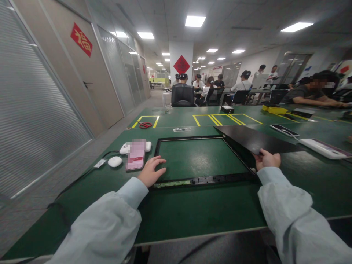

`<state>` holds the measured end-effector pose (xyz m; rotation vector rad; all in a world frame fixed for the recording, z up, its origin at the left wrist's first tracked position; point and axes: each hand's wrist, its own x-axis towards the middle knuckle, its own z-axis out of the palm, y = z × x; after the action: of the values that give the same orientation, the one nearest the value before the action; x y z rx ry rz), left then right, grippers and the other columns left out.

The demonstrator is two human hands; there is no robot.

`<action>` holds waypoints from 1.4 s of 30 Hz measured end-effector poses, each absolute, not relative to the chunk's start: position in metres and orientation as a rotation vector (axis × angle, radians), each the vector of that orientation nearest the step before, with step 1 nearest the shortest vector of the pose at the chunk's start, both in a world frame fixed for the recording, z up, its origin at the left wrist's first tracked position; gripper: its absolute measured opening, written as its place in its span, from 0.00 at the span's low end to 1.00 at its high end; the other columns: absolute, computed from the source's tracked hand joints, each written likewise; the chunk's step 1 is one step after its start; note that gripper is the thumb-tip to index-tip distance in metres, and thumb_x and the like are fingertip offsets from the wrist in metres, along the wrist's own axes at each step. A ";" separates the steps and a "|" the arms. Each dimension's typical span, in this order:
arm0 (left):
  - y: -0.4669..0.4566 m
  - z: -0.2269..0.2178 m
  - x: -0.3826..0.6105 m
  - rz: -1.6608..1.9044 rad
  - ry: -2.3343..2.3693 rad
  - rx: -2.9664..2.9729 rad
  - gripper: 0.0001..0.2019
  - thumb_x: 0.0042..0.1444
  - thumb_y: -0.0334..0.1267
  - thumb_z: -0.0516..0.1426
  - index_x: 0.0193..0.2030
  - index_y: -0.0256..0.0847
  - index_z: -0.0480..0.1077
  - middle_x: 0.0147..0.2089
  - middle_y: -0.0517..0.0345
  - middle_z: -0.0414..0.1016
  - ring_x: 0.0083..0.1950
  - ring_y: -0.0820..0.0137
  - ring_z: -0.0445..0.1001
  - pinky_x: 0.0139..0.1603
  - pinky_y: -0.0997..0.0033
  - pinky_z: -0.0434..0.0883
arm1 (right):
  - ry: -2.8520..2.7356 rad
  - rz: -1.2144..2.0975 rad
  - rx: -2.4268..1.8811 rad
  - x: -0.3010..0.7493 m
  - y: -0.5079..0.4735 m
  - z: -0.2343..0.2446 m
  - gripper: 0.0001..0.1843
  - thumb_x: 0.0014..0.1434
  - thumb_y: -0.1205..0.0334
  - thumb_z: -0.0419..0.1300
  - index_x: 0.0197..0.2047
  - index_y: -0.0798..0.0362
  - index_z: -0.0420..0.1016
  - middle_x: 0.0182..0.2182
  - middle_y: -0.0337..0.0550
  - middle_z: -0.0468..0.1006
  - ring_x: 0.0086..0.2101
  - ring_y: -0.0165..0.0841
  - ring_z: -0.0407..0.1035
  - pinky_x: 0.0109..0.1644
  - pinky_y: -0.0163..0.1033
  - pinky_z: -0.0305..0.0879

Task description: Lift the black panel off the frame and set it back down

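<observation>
A black rectangular frame [189, 181] lies flat on the green table [192, 212] in front of me. My left hand [150, 171] rests on the frame's near left corner with its fingers spread flat. My right hand [267, 160] grips the near edge of a thin black panel [253, 139], which is lifted and tilted up off the frame's right side. A narrow green circuit strip [172, 184] runs along the frame's front bar.
A phone [135, 155], a white earbud case [115, 161] and a white charger [124, 147] with cable lie left of the frame. Red scissors [145, 125] lie farther back. Another phone [284, 130] and a white device [324, 148] sit right. Several people sit at far tables.
</observation>
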<state>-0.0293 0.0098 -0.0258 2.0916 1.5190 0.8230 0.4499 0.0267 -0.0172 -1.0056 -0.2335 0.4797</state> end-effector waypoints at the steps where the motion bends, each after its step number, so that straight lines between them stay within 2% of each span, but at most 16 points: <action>1: 0.010 -0.025 -0.029 0.834 1.513 2.083 0.21 0.52 0.47 0.58 0.50 0.42 0.76 0.64 0.42 0.69 0.67 0.51 0.65 0.69 0.47 0.59 | -0.242 0.480 -0.997 0.449 0.024 -0.014 0.24 0.39 0.77 0.61 0.35 0.48 0.57 0.32 0.29 0.70 0.31 0.28 0.73 0.32 0.40 0.79; 7: 0.010 -0.020 -0.028 1.038 1.479 1.909 0.18 0.53 0.47 0.58 0.48 0.43 0.76 0.59 0.46 0.74 0.64 0.53 0.69 0.68 0.49 0.60 | -0.305 0.556 -0.901 0.435 0.010 0.004 0.21 0.37 0.78 0.61 0.30 0.49 0.56 0.26 0.28 0.70 0.29 0.29 0.73 0.34 0.42 0.79; 10: 0.010 -0.017 -0.024 1.189 1.457 1.669 0.19 0.55 0.49 0.58 0.49 0.41 0.75 0.57 0.46 0.76 0.63 0.54 0.70 0.68 0.50 0.60 | -0.396 0.670 -0.807 0.429 0.004 0.011 0.18 0.38 0.78 0.60 0.30 0.50 0.61 0.30 0.32 0.74 0.33 0.30 0.74 0.36 0.39 0.78; 14: 0.005 -0.004 -0.017 1.395 1.121 1.155 0.24 0.59 0.51 0.57 0.55 0.38 0.69 0.61 0.40 0.73 0.64 0.56 0.70 0.68 0.54 0.61 | -0.529 0.841 -0.765 0.425 0.000 0.017 0.13 0.43 0.76 0.57 0.33 0.52 0.67 0.34 0.39 0.76 0.35 0.29 0.74 0.35 0.32 0.74; 19: -0.005 0.026 -0.021 1.371 0.757 0.723 0.31 0.63 0.60 0.48 0.58 0.34 0.65 0.58 0.32 0.74 0.58 0.55 0.76 0.59 0.54 0.71 | -0.569 1.027 -0.882 0.416 -0.007 0.023 0.16 0.44 0.75 0.55 0.37 0.53 0.73 0.34 0.43 0.78 0.32 0.30 0.73 0.37 0.35 0.73; 22: -0.008 0.038 -0.029 1.384 0.684 0.651 0.35 0.62 0.65 0.44 0.55 0.33 0.68 0.53 0.32 0.78 0.54 0.54 0.79 0.49 0.57 0.78 | -0.691 1.115 -0.881 0.406 -0.012 0.026 0.20 0.44 0.70 0.57 0.42 0.54 0.75 0.38 0.46 0.80 0.38 0.36 0.75 0.42 0.42 0.74; 24: -0.009 0.042 -0.034 1.400 0.678 0.622 0.29 0.64 0.61 0.46 0.52 0.36 0.71 0.45 0.41 0.81 0.45 0.58 0.82 0.39 0.60 0.80 | -0.791 1.160 -0.891 0.400 -0.015 0.027 0.23 0.44 0.68 0.58 0.46 0.52 0.75 0.41 0.46 0.80 0.42 0.40 0.76 0.45 0.45 0.74; 27: -0.009 0.045 -0.039 1.447 0.700 0.617 0.13 0.63 0.40 0.52 0.49 0.39 0.73 0.36 0.52 0.82 0.34 0.65 0.82 0.34 0.67 0.80 | -0.845 1.227 -0.956 0.395 -0.015 0.027 0.26 0.44 0.67 0.59 0.49 0.53 0.76 0.41 0.46 0.81 0.42 0.40 0.76 0.46 0.44 0.74; 30: -0.009 0.046 -0.039 1.486 0.731 0.630 0.15 0.54 0.27 0.55 0.47 0.38 0.75 0.35 0.55 0.82 0.32 0.69 0.80 0.33 0.72 0.80 | -0.866 1.282 -1.015 0.395 -0.012 0.025 0.26 0.45 0.66 0.60 0.51 0.54 0.75 0.41 0.47 0.81 0.41 0.37 0.77 0.45 0.41 0.74; 35: -0.010 0.048 -0.034 1.550 0.718 0.620 0.21 0.48 0.23 0.54 0.48 0.38 0.75 0.33 0.59 0.81 0.28 0.73 0.78 0.28 0.79 0.78 | -0.755 1.339 -1.099 0.409 -0.005 0.017 0.24 0.47 0.70 0.57 0.49 0.53 0.75 0.39 0.46 0.82 0.38 0.36 0.78 0.39 0.40 0.76; 39: -0.012 0.047 -0.030 1.518 0.750 0.673 0.19 0.49 0.23 0.54 0.47 0.38 0.75 0.30 0.61 0.80 0.22 0.76 0.75 0.19 0.83 0.73 | -0.597 1.239 -1.140 0.419 0.002 0.012 0.20 0.47 0.72 0.57 0.45 0.57 0.74 0.37 0.52 0.82 0.35 0.35 0.78 0.34 0.38 0.76; 42: -0.013 0.043 -0.026 1.485 0.790 0.702 0.18 0.49 0.23 0.55 0.46 0.39 0.75 0.29 0.61 0.79 0.21 0.76 0.73 0.18 0.83 0.72 | -0.585 1.137 -1.189 0.421 0.004 0.009 0.21 0.47 0.73 0.57 0.46 0.54 0.73 0.34 0.50 0.82 0.33 0.36 0.78 0.30 0.38 0.74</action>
<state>-0.0264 -0.0130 0.0427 0.7023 0.7905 1.4855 0.4208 0.0036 0.0090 -1.1893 -0.5855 1.1372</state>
